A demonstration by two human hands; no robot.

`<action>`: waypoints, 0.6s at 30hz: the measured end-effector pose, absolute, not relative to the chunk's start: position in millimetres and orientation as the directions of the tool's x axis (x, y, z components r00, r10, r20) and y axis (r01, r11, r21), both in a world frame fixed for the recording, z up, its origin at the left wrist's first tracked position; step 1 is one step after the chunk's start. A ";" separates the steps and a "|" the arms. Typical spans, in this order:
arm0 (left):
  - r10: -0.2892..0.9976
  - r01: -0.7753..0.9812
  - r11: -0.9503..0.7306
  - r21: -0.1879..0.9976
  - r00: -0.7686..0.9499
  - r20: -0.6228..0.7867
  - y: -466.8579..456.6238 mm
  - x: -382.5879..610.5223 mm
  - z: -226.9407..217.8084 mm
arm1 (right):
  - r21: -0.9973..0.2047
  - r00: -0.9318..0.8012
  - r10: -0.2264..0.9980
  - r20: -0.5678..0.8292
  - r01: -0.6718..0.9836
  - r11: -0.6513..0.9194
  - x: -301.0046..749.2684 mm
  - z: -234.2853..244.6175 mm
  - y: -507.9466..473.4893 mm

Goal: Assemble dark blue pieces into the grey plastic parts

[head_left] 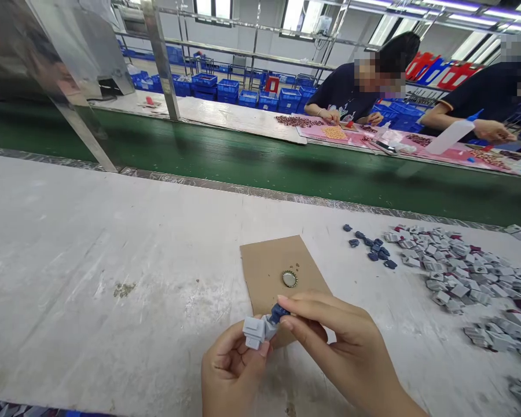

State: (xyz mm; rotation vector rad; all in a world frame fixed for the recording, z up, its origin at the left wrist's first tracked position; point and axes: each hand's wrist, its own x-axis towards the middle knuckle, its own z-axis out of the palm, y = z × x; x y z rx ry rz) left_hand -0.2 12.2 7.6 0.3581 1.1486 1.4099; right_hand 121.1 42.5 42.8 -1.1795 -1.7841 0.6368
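My left hand pinches a small light grey plastic part with a blocky, stepped shape. Between the thumb and fingertips of my right hand is a small dark blue plastic piece. The blue piece touches the right end of the grey part; whether it is seated in it I cannot tell. Just beyond my hands lies a brown cardboard sheet, partly covered by them. On it rests a bottle cap, hollow side up, with a few brown crumbs near it.
Loose dark blue pieces lie to the right, beside a wide pile of grey parts, some with dark red bits. A green conveyor belt runs behind the white table. Across it, two people work at pink mats; a metal post stands left.
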 end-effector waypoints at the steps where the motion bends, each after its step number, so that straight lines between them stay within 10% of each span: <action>1: 0.886 -0.567 0.208 0.797 -0.236 -0.399 11.6 -0.3 7.0 | -0.783 -0.167 0.904 0.392 0.455 0.424 120.7 42.5 42.9; 18: 0.919 -0.215 0.058 0.975 -0.370 -0.136 3.5 -6.1 -1.9 | -0.754 -0.256 0.856 0.450 0.404 0.517 120.9 41.1 31.6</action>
